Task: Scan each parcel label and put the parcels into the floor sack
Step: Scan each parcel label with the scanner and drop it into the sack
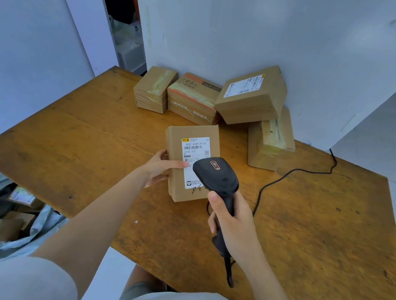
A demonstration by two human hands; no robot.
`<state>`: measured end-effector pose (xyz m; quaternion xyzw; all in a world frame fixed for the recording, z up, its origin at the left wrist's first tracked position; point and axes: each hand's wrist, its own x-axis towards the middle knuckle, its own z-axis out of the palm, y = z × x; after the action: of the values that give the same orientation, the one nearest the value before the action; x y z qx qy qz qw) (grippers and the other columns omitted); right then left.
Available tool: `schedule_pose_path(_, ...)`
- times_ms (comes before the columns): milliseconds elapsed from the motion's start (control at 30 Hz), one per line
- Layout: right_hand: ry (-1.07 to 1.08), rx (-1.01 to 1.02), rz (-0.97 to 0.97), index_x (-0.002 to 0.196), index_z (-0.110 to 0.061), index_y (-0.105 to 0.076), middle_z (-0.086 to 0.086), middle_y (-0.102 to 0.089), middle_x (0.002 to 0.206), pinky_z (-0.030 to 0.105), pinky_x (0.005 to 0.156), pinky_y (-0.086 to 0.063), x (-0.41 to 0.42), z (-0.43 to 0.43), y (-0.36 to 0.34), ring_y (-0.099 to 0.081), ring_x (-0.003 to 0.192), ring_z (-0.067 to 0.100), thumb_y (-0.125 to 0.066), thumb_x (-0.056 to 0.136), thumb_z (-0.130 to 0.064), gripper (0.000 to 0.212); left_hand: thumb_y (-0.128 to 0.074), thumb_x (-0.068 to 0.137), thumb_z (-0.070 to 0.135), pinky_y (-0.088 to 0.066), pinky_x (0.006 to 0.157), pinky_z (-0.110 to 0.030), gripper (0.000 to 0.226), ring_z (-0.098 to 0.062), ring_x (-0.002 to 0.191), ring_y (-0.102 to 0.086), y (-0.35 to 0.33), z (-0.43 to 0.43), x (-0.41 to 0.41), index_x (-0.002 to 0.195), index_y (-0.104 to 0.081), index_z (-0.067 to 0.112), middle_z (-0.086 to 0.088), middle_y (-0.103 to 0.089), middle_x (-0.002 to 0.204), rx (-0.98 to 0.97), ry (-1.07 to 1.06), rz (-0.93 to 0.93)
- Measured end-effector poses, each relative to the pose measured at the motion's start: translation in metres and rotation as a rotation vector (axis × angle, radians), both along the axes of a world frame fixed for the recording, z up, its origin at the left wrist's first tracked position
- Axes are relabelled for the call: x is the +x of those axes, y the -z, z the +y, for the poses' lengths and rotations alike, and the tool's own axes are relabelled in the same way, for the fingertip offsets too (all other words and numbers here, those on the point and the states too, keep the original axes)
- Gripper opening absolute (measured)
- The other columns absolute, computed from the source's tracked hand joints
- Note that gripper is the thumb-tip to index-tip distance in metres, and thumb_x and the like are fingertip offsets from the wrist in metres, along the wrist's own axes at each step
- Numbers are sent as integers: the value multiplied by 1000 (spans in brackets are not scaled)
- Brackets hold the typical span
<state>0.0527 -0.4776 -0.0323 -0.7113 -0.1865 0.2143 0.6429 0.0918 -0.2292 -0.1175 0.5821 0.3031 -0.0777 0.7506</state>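
Parcel (pixel 193 153) label-up, long axis away, scanner (pixel 216 175) overhead

I have 1 camera, worn on my head; it looks forward and down, wide and close, over the desk (pixel 79 140) toward the wall (pixel 225 33).

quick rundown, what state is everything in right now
front parcel, label up, left hand grips its edge
scanner, gripped by right hand, head over the label
back parcels, four at the wall, one tilted atop others
floor sack, open, parcels inside
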Motion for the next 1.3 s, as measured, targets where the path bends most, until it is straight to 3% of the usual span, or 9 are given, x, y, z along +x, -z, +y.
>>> schedule_pose_path(267, 90, -97, -57, 114, -17, -56, -15, -55, 47, 16, 45, -42, -5, 5, -6, -48, 38, 6, -48, 77, -58, 55, -94, 37, 31, -52, 85, -37, 126, -14, 108, -60, 3, -5, 4, 145, -28, 25, 8, -59, 120, 7, 18, -2)
schedule_pose_path(467, 95, -105, -90, 114, -14, -54, -13, -54, 47, 15, 44, -41, -5, 6, -3, -47, 37, 7, -47, 78, -59, 58, -95, 36, 29, -49, 97, -46, 130, -16, 111, -60, 8, -6, 7, 147, -28, 22, 4, -60, 123, -1, 12, -28)
schedule_pose_path(667, 95, -94, -91, 119, -12, -53, -13, -55, 47, 14, 44, -41, -7, 7, 2, -47, 37, 6, -47, 78, -58, 62, -94, 37, 29, -50, 90, -42, 130, -14, 108, -59, 9, -7, 9, 147, -26, 22, 4, -59, 122, -12, 13, -31)
schedule_pose_path(767, 106, -97, -102, 119, -23, -53, -13, -58, 55, 15, 46, -43, -6, 7, 7, -50, 40, 7, -49, 79, -58, 53, -94, 42, 25, -50, 94, -45, 124, -17, 110, -59, 10, -7, 9, 147, -26, 23, 2, -59, 122, -13, 11, -19)
schedule_pose_path(833, 139, -134, -111, 108, -33, -52, -9, -61, 69, 16, 48, -46, -1, 3, 15, -55, 46, 7, -53, 79, -58, 39, -94, 44, 24, -48, 98, -48, 122, -21, 113, -59, 11, -6, 8, 147, -28, 23, -1, -59, 125, -21, 0, -11)
schedule_pose_path(900, 192, -221, -119, 98, -35, -50, -3, -63, 82, 22, 58, -52, 8, -3, 28, -62, 60, 11, -60, 80, -55, 29, -94, 46, 23, -48, 99, -49, 120, -21, 114, -59, 10, -4, 6, 147, -28, 23, -1, -60, 127, -33, -17, -12)
schedule_pose_path(1000, 297, -439, -178, 102, -28, -50, -4, -61, 99, 33, 75, -53, 24, -15, 58, -61, 88, 16, -66, 81, -47, 32, -95, 42, 27, -45, 102, -51, 124, -20, 117, -58, 10, 0, 1, 147, -29, 22, 0, -59, 130, -47, -52, -19)
schedule_pose_path(1133, 359, -840, -293, 106, -19, -51, -1, -60, 103, 45, 86, -50, 43, -24, 99, -59, 99, 22, -62, 81, -56, 47, -94, 41, 33, -42, 106, -51, 123, -19, 120, -56, 10, 4, -7, 147, -31, 23, 2, -58, 132, -34, -100, -9)
schedule_pose_path(1300, 300, -1168, -367, 115, -14, -51, 3, -60, 114, 43, 87, -41, 53, -23, 133, -54, 110, 25, -59, 78, -66, 65, -91, 49, 34, -41, 106, -50, 111, -17, 120, -55, 10, 6, -15, 145, -36, 26, 4, -60, 131, -18, -110, 0)
